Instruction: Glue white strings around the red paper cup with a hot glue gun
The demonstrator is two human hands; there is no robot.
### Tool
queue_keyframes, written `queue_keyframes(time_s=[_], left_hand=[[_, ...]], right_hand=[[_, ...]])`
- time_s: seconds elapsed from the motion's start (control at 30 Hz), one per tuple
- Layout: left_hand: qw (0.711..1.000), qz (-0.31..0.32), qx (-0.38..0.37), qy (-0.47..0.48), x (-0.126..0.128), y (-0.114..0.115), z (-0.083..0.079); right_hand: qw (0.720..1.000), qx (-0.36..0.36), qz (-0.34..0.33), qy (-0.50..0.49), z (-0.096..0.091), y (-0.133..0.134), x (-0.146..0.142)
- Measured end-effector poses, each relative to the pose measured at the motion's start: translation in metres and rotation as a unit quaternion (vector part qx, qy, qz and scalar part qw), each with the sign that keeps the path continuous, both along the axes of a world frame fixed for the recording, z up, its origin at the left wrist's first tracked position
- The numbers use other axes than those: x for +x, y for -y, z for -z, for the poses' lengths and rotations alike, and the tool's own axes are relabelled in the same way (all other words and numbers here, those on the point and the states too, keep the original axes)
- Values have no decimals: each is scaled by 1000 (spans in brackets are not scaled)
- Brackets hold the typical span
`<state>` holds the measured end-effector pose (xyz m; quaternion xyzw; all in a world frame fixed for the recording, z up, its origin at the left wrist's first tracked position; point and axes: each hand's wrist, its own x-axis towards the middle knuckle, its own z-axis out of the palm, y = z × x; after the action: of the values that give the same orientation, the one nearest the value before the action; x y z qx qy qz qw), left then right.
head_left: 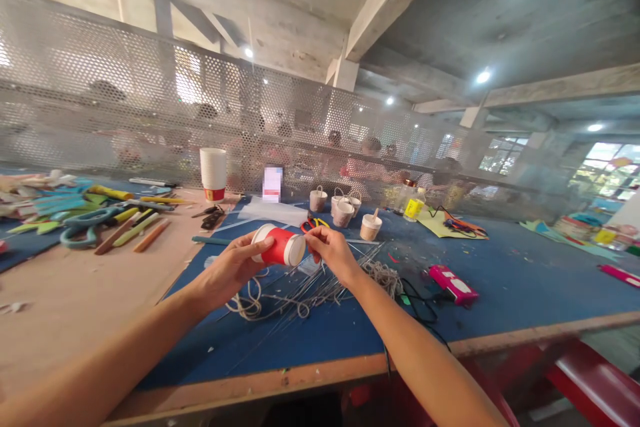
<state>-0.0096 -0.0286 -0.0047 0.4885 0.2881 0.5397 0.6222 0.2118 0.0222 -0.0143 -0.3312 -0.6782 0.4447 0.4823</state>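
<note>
My left hand is wrapped round a white paper cup with a red band, tipped on its side with one end toward the right. Close to that end is my right hand, its thumb and fingers pinched together; what they hold, if anything, I cannot make out. Just behind the right hand lie scissors with yellow and red handles, partly hidden. Below both hands, grey cord and a spread of thin wires lie on the blue mat.
Several small cups with handles and a cup with a stick stand behind. A stack of paper cups, a phone and a yellow-labelled bottle line the back. A pink device lies right; teal scissors lie left.
</note>
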Motion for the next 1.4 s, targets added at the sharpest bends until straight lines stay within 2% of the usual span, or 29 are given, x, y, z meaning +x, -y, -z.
queue_keyframes(time_s=[0.3, 0.53, 0.73, 0.87, 0.93, 1.0, 1.1, 1.17, 1.23, 1.3, 1.4], left_hand=[[999, -11, -13, 27, -2, -2, -2], [1000, -14, -20, 19, -2, -4, 0], [998, -36, -55, -7, 5, -4, -16], [999, -7, -27, -30, 6, -11, -30], [999, -12, -11, -38, 6, -15, -34], [999, -24, 1, -44, 8, -18, -35], [997, -58, 14, -40, 11, -23, -30], [996, -78, 14, -35, 11, -26, -24], [995, -91, 10, -40, 9, -28, -19], [994, -99, 6, -35, 7, -28, -17], [994, -102, 2, -32, 3, -27, -16]], right_hand=[[999, 29, -34, -8, 2, 6, -1], [998, 51, -4, 21, 8, 4, -1], [997, 70, 12, 31, 6, 5, 0], [996, 83, 34, 22, -1, 6, 2], [991, 111, 61, 37, -6, 6, 4], [978, 173, 99, 66, -14, 7, 9], [938, 247, 184, 157, -27, 5, 26], [908, 213, 231, 277, -33, 1, 42], [856, 133, 251, 432, -32, -6, 58], [841, 85, 237, 479, -24, -13, 70], [835, 29, 199, 512, -7, -26, 76]])
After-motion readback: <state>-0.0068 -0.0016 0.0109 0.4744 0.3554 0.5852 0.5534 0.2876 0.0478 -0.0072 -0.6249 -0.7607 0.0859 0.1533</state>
